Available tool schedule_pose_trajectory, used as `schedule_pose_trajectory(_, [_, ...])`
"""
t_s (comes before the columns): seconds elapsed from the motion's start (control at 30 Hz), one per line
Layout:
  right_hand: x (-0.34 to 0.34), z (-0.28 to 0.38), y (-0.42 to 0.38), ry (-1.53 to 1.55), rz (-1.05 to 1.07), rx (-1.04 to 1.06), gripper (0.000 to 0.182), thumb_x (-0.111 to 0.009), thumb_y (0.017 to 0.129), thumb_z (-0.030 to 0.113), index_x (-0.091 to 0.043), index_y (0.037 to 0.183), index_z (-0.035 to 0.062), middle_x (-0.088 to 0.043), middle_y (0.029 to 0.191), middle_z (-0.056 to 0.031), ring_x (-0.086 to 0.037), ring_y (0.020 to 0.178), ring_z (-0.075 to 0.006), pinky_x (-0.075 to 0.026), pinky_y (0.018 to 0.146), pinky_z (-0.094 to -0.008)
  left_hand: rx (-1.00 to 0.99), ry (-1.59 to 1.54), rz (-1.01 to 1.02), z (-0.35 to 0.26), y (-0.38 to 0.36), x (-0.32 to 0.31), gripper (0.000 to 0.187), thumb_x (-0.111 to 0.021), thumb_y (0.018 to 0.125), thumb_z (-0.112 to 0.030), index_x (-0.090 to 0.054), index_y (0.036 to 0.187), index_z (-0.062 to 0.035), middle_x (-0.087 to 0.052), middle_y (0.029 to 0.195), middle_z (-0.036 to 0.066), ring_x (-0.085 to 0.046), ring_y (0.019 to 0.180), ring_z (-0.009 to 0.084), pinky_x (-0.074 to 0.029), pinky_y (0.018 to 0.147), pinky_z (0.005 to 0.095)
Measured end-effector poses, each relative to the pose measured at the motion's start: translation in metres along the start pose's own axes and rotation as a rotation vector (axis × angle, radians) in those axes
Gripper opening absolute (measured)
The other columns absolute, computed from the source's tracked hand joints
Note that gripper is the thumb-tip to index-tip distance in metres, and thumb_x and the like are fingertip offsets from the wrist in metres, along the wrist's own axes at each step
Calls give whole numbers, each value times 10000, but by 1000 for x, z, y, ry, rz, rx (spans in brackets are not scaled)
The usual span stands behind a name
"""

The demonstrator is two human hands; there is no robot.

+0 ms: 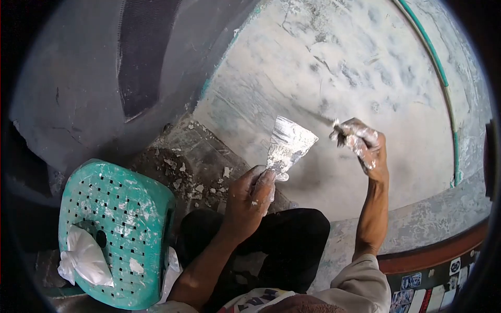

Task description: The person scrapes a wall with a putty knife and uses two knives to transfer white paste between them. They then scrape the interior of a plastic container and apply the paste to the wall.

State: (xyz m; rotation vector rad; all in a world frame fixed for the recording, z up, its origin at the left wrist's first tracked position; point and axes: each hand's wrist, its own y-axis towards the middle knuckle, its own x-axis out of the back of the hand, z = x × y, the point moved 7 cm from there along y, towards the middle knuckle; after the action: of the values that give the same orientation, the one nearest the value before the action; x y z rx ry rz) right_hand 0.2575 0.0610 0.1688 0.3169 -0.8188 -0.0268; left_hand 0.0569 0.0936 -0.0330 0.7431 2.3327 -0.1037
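My left hand (252, 195) is closed round the handle of a wide putty knife (290, 143), its metal blade pointing up and smeared with white putty. To the right, my right hand (365, 143) is closed on a thin tool whose far end is hard to make out; white putty coats the fingers. Both hands are in front of a wall (334, 78) patched with white and grey filler. The two hands are apart.
A green plastic stool (141, 235) with white splashes stands at the lower left, with a tied white plastic bag (87, 256) on it. Broken flakes (199, 188) litter the floor beside the wall. A green hose or pipe (429, 44) runs down the right side.
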Motion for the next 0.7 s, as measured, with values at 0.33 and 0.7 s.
schedule_pose_trajectory(0.33, [-11, -50, -45, 195, -28, -101, 304, -772, 922, 158, -755, 1121, -72, -698, 1137, -178, -634, 1059, -257, -486, 931, -364, 23, 72, 129, 1, -5, -15, 259, -597, 1056, -180, -647, 939, 46, -564, 671, 19, -497, 599, 74, -414, 542, 294])
schedule_pose_trajectory(0.7, [1, -78, -68, -188, -116, -123, 282, -727, 953, 75, -732, 1213, -36, -688, 1109, -147, -645, 1013, -239, -514, 903, -387, -209, 241, -25, -2, -5, -8, 159, -596, 1026, -104, -657, 1014, 42, -611, 757, 124, -576, 651, 160, -475, 611, 342])
